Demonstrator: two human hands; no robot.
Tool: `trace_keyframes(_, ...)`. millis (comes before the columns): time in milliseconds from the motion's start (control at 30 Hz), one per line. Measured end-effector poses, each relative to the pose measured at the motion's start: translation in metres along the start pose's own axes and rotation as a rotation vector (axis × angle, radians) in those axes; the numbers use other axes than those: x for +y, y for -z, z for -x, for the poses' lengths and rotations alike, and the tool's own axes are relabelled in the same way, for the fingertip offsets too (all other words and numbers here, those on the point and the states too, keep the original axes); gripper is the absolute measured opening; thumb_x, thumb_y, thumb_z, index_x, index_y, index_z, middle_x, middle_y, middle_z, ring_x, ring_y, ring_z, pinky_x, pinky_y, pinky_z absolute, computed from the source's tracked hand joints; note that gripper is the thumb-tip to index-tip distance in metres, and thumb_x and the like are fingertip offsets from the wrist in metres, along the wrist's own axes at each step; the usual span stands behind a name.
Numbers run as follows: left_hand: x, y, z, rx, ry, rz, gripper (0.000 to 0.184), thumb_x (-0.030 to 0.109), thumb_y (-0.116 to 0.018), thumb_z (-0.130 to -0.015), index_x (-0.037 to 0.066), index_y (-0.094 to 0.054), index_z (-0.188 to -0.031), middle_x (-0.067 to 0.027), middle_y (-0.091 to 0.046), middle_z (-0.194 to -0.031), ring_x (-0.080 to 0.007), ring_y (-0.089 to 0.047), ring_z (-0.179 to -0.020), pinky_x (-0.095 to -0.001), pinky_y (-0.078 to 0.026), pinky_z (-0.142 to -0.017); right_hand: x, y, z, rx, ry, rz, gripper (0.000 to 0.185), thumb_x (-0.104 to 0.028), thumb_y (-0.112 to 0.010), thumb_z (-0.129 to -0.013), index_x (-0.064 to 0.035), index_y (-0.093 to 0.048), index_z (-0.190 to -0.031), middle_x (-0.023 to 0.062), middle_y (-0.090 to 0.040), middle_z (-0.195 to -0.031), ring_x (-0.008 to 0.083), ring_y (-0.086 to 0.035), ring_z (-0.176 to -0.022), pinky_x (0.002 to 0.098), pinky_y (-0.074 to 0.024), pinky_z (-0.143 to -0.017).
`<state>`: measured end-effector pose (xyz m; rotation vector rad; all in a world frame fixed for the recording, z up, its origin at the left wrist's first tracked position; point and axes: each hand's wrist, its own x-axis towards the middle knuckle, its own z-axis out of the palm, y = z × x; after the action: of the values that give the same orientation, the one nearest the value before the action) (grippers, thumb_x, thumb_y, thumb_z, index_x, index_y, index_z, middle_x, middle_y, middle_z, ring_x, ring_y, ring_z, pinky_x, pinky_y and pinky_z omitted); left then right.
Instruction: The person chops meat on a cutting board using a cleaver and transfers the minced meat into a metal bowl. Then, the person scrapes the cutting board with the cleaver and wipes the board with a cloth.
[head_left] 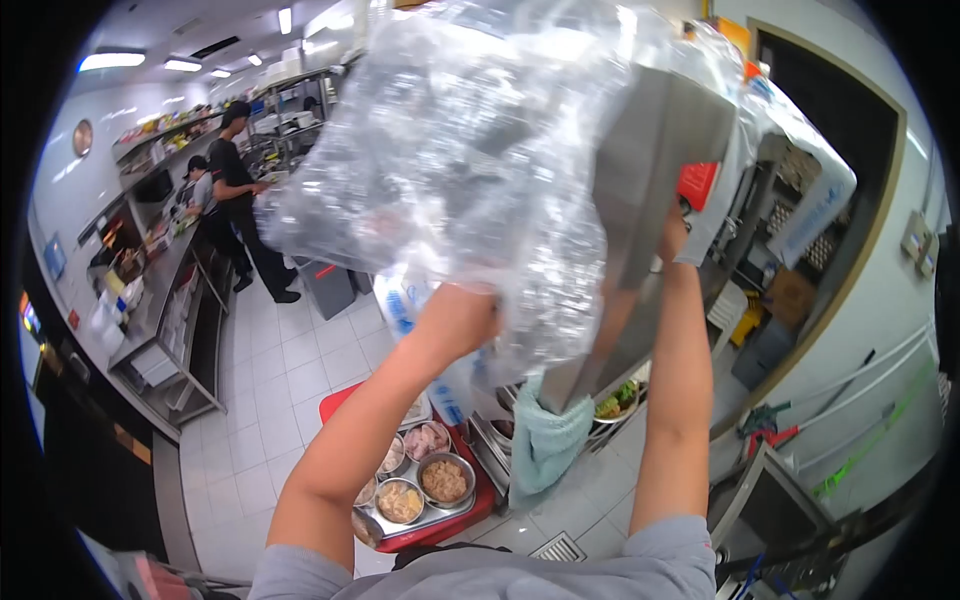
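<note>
A large, crumpled clear plastic bag (470, 150) fills the upper middle of the head view. My left hand (465, 315) grips its lower part, with folds of plastic covering the fingertips. Beside the bag a steel panel (640, 150) slants down toward me. At its right edge is my right hand (675, 238), just below a red item (698, 185); its fingers are mostly hidden, so their hold cannot be made out. A pale green towel (550, 435) hangs over the panel's lower corner.
Below, a red cart (480, 505) carries metal bowls of food (445, 478). A bowl of greens (618, 400) sits behind the towel. Two people (238, 190) stand at a steel counter (165, 295) on the left. Cleaning poles (850, 390) lean at right near a doorway.
</note>
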<state>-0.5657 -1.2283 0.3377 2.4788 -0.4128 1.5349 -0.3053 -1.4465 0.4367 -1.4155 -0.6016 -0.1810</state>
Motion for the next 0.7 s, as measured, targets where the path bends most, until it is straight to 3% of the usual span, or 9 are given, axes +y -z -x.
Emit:
trace_keyframes(33,-0.008,-0.012,0.002,0.033,0.038,0.201,0.042,0.021,-0.066,-0.091,0.0,-0.057,-0.126,-0.0193,-0.061,-0.124,-0.0337,-0.064,-0.107,-0.0436,-0.052,-0.092,-0.005,0.007,-0.002,-0.023,-0.047,-0.008,0.038,-0.036,-0.064,-0.089,-0.0027,-0.068,-0.106,0.0234,-0.068,-0.098,0.0407,-0.066,-0.087,0.0493,-0.0522,-0.075)
trace_keyframes(100,-0.016,-0.02,-0.004,0.0,0.086,0.316,0.042,0.022,-0.066,-0.09,0.001,-0.057,-0.126,-0.0191,-0.062,-0.124,-0.0338,-0.064,-0.107,-0.0438,-0.052,-0.092,-0.008,0.012,0.004,-0.075,-0.103,0.021,0.037,-0.035,-0.065,-0.089,-0.0025,-0.067,-0.107,0.0222,-0.068,-0.097,0.0388,-0.065,-0.084,0.0479,-0.0521,-0.073)
trace_keyframes(300,-0.054,-0.054,-0.057,0.133,0.254,0.177,0.043,0.024,-0.067,-0.089,0.002,-0.058,-0.125,-0.0187,-0.062,-0.122,-0.0338,-0.064,-0.106,-0.0445,-0.052,-0.091,0.009,-0.027,0.039,-0.316,-0.11,0.272,0.034,-0.03,-0.067,-0.088,-0.002,-0.067,-0.107,0.0184,-0.068,-0.094,0.0333,-0.065,-0.078,0.044,-0.0517,-0.067)
trace_keyframes(467,-0.071,-0.063,-0.069,0.118,0.284,0.211,0.043,0.026,-0.068,-0.089,0.003,-0.059,-0.124,-0.0184,-0.063,-0.121,-0.0338,-0.064,-0.106,-0.0451,-0.052,-0.091,0.03,-0.063,0.048,-0.443,-0.067,0.517,0.032,-0.026,-0.068,-0.087,-0.0016,-0.067,-0.108,0.0152,-0.067,-0.091,0.0286,-0.064,-0.072,0.0407,-0.0513,-0.062)
trace_keyframes(700,-0.077,-0.06,-0.072,0.087,0.236,0.221,0.044,0.029,-0.068,-0.088,0.004,-0.06,-0.123,-0.0179,-0.064,-0.119,-0.0338,-0.064,-0.106,-0.0458,-0.052,-0.09,0.029,-0.04,0.023,-0.54,-0.214,0.481,0.031,-0.021,-0.07,-0.085,-0.0009,-0.066,-0.108,0.0108,-0.067,-0.088,0.0221,-0.063,-0.065,0.0361,-0.0509,-0.055)
